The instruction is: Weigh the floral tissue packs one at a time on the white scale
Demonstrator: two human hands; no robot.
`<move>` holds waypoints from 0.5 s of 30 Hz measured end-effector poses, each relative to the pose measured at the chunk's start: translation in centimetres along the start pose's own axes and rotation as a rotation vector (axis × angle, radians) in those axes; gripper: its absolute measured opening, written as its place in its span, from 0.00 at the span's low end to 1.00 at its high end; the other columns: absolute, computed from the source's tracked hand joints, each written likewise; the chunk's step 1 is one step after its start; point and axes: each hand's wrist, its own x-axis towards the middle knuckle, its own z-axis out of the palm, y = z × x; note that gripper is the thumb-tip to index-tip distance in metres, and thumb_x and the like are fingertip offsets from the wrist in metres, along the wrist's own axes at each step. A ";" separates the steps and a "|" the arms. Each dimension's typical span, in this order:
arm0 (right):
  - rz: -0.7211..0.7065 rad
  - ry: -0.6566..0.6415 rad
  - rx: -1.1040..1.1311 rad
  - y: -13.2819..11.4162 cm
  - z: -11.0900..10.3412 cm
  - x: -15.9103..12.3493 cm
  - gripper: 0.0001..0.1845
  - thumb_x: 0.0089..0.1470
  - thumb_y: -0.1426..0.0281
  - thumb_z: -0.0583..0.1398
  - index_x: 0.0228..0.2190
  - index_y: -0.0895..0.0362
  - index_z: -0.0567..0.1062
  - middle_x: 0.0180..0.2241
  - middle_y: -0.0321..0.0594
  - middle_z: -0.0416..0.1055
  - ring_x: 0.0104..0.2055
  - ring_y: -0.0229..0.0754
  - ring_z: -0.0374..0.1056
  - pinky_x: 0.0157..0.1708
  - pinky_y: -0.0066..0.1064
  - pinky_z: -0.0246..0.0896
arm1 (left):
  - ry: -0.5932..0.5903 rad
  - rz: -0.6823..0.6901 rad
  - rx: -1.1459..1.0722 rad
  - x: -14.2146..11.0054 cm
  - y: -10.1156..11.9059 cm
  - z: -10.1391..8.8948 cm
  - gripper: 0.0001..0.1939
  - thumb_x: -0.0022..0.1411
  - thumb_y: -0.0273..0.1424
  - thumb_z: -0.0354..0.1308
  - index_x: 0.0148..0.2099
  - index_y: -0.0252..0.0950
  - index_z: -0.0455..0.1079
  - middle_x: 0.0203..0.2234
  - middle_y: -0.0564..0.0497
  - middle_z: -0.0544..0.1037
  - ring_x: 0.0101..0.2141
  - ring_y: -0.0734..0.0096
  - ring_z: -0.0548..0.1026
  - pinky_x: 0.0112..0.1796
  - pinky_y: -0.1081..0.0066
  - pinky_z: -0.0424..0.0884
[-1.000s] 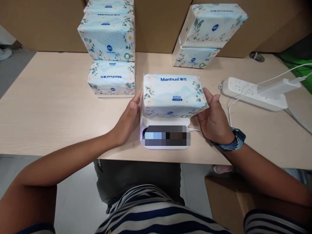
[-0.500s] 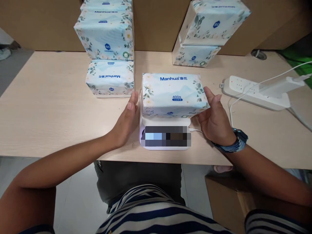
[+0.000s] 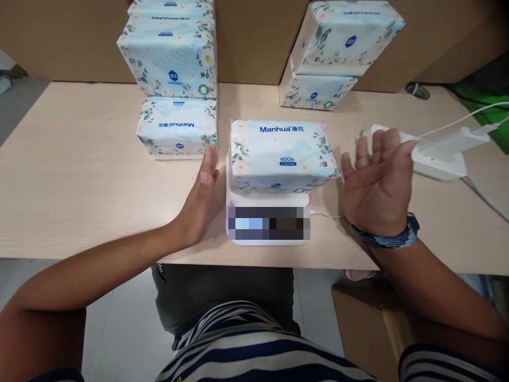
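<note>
A pack of tissues (image 3: 280, 154) in floral pale-blue wrapping rests on a white device (image 3: 270, 199), which looks like a small scale; its front panel is blurred out. My left hand (image 3: 199, 196) is upright to the left of the device, fingers stretched out, apart from the pack. To the right, my right hand (image 3: 377, 183) is raised with the palm showing and the fingers loosely spread, holding nothing. It wears a blue woven watch band (image 3: 392, 236) and is clear of the pack, in front of the power strip.
Stacked tissue packs (image 3: 175, 58) stand at the back left, and two more packs (image 3: 318, 91) at the back right. A white power strip (image 3: 441, 164) with a plug and cables lies on the right. Cardboard (image 3: 248, 42) backs the table; a carton (image 3: 358, 323) sits below it.
My right hand has let go of the pack's right side, moving right and turning palm up. My left hand has shifted slightly left. The pack stays on the white device.
</note>
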 end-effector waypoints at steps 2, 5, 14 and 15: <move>-0.009 0.024 -0.004 -0.6 -0.5 0.1 0.40 0.68 0.36 0.43 0.76 0.28 0.54 0.82 0.17 0.38 0.85 0.52 0.31 0.83 0.59 0.40 | 0.020 0.086 0.044 -0.3 -0.1 0.2 0.44 0.73 0.68 0.30 0.83 0.62 0.34 0.83 0.69 0.31 0.82 0.58 0.27 0.81 0.49 0.31; 0.008 0.028 -0.048 -1.8 0.2 -0.5 0.42 0.67 0.34 0.45 0.76 0.29 0.53 0.82 0.17 0.38 0.85 0.50 0.29 0.83 0.58 0.35 | 0.021 0.221 0.125 -0.8 -0.1 0.5 0.42 0.74 0.66 0.32 0.83 0.64 0.31 0.82 0.73 0.26 0.81 0.59 0.20 0.80 0.50 0.28; -0.452 -0.525 -0.223 -3.7 2.5 -2.5 0.59 0.65 0.43 0.63 0.80 0.38 0.35 0.83 0.36 0.41 0.84 0.59 0.44 0.81 0.62 0.46 | -0.393 0.224 0.132 -0.2 4.1 -0.7 0.46 0.72 0.66 0.42 0.83 0.62 0.31 0.83 0.72 0.30 0.80 0.54 0.18 0.80 0.51 0.24; -0.560 -0.435 -0.196 -3.7 2.1 -1.8 0.57 0.66 0.44 0.62 0.80 0.38 0.37 0.83 0.36 0.43 0.83 0.59 0.46 0.81 0.61 0.47 | -0.391 0.256 0.152 0.6 5.3 -0.2 0.47 0.71 0.67 0.45 0.83 0.63 0.32 0.82 0.73 0.30 0.80 0.53 0.18 0.80 0.52 0.24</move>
